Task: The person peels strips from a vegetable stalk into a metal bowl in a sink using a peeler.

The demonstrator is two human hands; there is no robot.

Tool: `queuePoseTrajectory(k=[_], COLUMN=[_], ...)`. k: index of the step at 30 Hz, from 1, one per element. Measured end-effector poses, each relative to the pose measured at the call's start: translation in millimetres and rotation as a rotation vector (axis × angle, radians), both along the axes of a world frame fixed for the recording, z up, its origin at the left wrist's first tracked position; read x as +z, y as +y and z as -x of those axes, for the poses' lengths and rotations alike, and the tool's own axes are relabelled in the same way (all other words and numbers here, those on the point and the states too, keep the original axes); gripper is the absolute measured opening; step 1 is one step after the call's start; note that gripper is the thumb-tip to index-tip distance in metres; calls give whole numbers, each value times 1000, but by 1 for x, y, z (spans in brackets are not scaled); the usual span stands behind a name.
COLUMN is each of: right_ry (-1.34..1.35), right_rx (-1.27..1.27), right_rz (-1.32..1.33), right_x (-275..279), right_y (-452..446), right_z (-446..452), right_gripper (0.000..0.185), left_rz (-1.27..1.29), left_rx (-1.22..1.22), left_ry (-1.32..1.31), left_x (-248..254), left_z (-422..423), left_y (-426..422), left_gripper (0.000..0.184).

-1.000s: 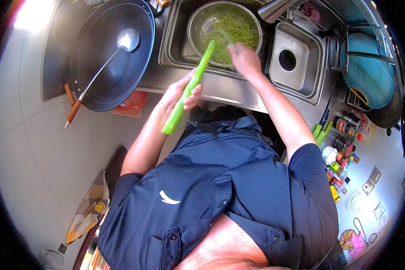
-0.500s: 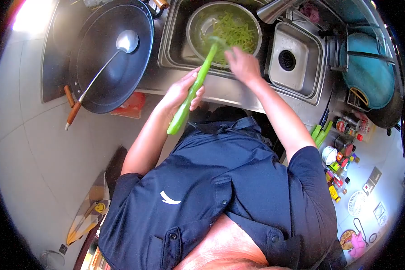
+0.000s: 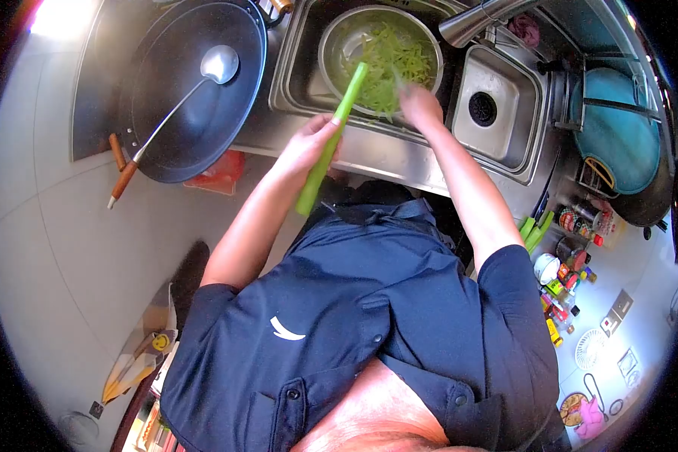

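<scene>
My left hand (image 3: pixel 306 148) is closed around a long, peeled, pale-green celtuce stem (image 3: pixel 337 124), which slants up and away from my body. The stem's far tip reaches over the near part of a round metal bowl (image 3: pixel 327 47). Thin green shreds (image 3: pixel 401 53) are heaped in that bowl, mostly on its right side. At the bowl's near right rim, my right hand (image 3: pixel 420 108) is closed on a thin peeler (image 3: pixel 396 77), smeared by motion. The peeler is apart from the stem, to its right.
The bowl sits in the larger sink basin (image 3: pixel 294 83); a smaller basin (image 3: pixel 508 105) with a black drain lies right. A wok (image 3: pixel 181 128) holding a ladle (image 3: pixel 219 65) stands left. Right of me are more green stems (image 3: pixel 536 232) and several bottles (image 3: pixel 556 290).
My right hand has moved right and slightly nearer to me, taking the peeler off the stem's tip. The stem has shifted slightly in my left hand, its near end now higher.
</scene>
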State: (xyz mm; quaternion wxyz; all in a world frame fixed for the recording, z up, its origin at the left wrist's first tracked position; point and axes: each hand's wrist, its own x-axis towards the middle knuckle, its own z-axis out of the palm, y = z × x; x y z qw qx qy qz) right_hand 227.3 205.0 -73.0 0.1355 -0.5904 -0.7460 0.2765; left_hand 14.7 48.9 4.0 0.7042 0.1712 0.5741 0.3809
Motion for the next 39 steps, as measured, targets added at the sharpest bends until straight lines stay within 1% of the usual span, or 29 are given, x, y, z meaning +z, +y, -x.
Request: queuePoseTrajectory(k=[1,2,3,5,6,8,9,11,12,14,15,17,18,20,22,25,27,29,30,32,33,35,36,37,38,39], right_ry=[-168,-98,-99,63,62,206,202,347,347,311,311,203,188,169,150,93,7,-12,34,69,101,195,209,213,34,-244], right_rx=[18,-66,-60,-69,-68,-71,-70,-57,-54,34,34,181,220,231,245,210,66,-145,-191,-193,-177,-132,-150,-139,-126,-28], right_rz=[196,122,122,-2,-2,-14,-14,-133,-131,-233,-233,-192,-169,-167,-169,-143,-68,-84,-98,-143,-187,-275,-328,-376,-14,263], right_x=[-3,-6,-4,-2,1,9,13,21,22,26,30,40,40,42,39,27,23,1,8,12,16,22,23,16,34,-13], right_y=[2,-5,-8,-19,-23,-30,-35,-43,-47,-53,-56,-62,-63,-62,-58,-42,-26,-1,4,13,15,13,8,4,-2,15], right_z=[0,-3,-1,-2,-2,0,3,7,6,3,4,11,13,9,10,4,-1,-10,-11,-13,-12,-8,-4,-3,1,-6], right_gripper=[41,41,41,42,42,41,41,39,39,37,37,35,35,35,36,37,38,41,43,43,43,42,41,40,46,45], left_rz=[2,2,2,-55,-55,-334,-334,-428,-425,-402,-401,-467,-464,-423,-419,-402,-390,-387,-387,-484,-486,-409,-405,-437,-460,-483], left_rx=[6,15,22,-47,-45,-137,-137,-115,-112,-82,-81,-39,-41,-105,-96,-97,-102,-154,-153,-117,-118,-83,-108,-99,-90,-129], left_ry=[67,134,133,322,322,743,740,878,879,802,801,807,804,810,809,799,796,872,872,924,924,859,895,894,919,962], left_x=[3,4,3,-5,-14,-33,-33,-31,-30,-27,-28,-31,-26,-16,-14,-11,-6,-1,-2,-7,-8,-9,1,-12,-18,-23], left_z=[-3,-2,-2,-1,0,0,1,-3,-4,-8,-9,-7,-8,-12,-12,-10,-8,-7,-6,-4,-3,-6,-6,-4,-5,-3], left_y=[1,3,5,6,5,3,3,3,2,4,4,3,3,7,6,4,2,0,-2,-5,-7,-5,-5,-5,-6,-4], left_gripper=[31,31,31,37,37,48,48,55,55,53,53,47,47,44,43,41,41,42,42,43,43,43,43,43,43,43])
